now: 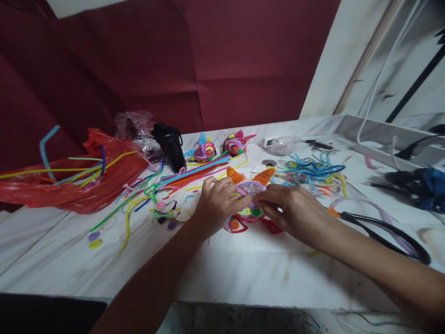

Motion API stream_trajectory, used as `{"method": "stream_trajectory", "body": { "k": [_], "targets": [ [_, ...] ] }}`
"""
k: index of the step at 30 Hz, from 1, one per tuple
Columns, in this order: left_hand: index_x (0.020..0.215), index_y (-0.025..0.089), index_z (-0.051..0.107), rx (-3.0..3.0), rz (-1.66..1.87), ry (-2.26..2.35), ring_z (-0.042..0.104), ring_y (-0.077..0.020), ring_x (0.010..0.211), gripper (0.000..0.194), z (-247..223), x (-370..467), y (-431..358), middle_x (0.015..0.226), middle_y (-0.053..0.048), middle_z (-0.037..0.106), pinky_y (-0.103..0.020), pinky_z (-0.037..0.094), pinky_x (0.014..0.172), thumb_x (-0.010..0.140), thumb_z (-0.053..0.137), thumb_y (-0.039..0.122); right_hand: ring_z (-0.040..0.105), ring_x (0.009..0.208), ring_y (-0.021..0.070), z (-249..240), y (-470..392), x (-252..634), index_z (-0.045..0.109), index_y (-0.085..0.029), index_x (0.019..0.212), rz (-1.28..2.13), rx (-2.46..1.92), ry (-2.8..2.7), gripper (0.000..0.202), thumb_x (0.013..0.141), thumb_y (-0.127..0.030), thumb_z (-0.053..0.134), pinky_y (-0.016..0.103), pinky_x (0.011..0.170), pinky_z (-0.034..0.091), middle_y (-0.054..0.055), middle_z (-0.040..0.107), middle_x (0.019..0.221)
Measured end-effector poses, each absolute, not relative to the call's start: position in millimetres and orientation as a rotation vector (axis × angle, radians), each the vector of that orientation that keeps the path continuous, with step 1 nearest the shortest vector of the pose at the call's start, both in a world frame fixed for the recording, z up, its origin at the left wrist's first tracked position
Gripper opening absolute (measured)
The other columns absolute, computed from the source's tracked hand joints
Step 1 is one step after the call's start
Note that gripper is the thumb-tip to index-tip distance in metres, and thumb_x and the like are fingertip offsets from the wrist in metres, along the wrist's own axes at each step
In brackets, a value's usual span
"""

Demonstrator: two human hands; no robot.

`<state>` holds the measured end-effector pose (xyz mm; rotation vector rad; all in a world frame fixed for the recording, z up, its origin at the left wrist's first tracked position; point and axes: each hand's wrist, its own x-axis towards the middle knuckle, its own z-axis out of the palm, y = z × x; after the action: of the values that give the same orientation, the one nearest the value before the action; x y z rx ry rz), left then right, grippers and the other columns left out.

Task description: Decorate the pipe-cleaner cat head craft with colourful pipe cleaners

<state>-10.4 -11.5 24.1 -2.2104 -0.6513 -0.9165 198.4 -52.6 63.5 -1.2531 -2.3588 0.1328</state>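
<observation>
Between my hands, on the white table, is a colourful pipe-cleaner figure [255,212]. Two orange pointed pieces [264,176] stick up from its far side, a lilac strand curves round a see-through middle, and round green and orange spots show on the near side. My left hand [219,202] has its fingers bent over the figure's left edge, gripping it. At the right edge, my right hand [290,208] pinches with thumb and fingertips pressed together against the lilac strand. The fingers cover part of the figure.
Behind stand two finished-looking pipe-cleaner fish [204,150] and a black bottle [169,146]. Loose pipe cleaners [198,174] lie left of centre, beside a red plastic bag [114,174]. At right are a blue pipe-cleaner pile [313,167] and black-handled scissors [389,227].
</observation>
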Motion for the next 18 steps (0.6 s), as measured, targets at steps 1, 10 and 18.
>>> {"method": "stream_trajectory", "body": {
  "k": [1,10,18],
  "targets": [
    [0.100,0.031,0.067,-2.204,-0.906,-0.644,0.060,-0.0156,0.100,0.028,24.5,-10.3,-11.5,0.089,0.002,0.067,-0.038,0.031,0.092,0.093,0.055,0.007,0.064,0.071,0.0211,64.7,-52.6,198.2,0.075,-0.017,0.094,0.140,-1.281,-2.367,0.026,0.089,-0.013,0.050,0.031,0.066,0.040,0.007,0.072,0.083],
    [0.098,0.031,0.066,-2.226,-0.928,-0.614,0.060,-0.0157,0.097,0.028,26.0,-11.3,-9.5,0.086,0.000,0.065,-0.038,0.031,0.090,0.095,0.051,0.008,0.064,0.071,0.0175,72.9,-45.4,207.1,0.071,-0.020,0.099,0.233,-1.256,-2.361,0.023,0.086,-0.014,0.053,0.027,0.067,0.042,0.004,0.073,0.085],
    [0.098,0.030,0.066,-2.250,-0.903,-0.612,0.060,-0.0164,0.096,0.028,27.5,-12.5,-10.0,0.084,0.000,0.064,-0.038,0.031,0.090,0.094,0.050,0.007,0.062,0.071,0.0158,82.8,-32.3,207.6,0.070,-0.019,0.087,0.119,-1.339,-2.404,0.021,0.079,-0.007,0.056,0.024,0.064,0.039,0.004,0.071,0.085]
  ]
}}
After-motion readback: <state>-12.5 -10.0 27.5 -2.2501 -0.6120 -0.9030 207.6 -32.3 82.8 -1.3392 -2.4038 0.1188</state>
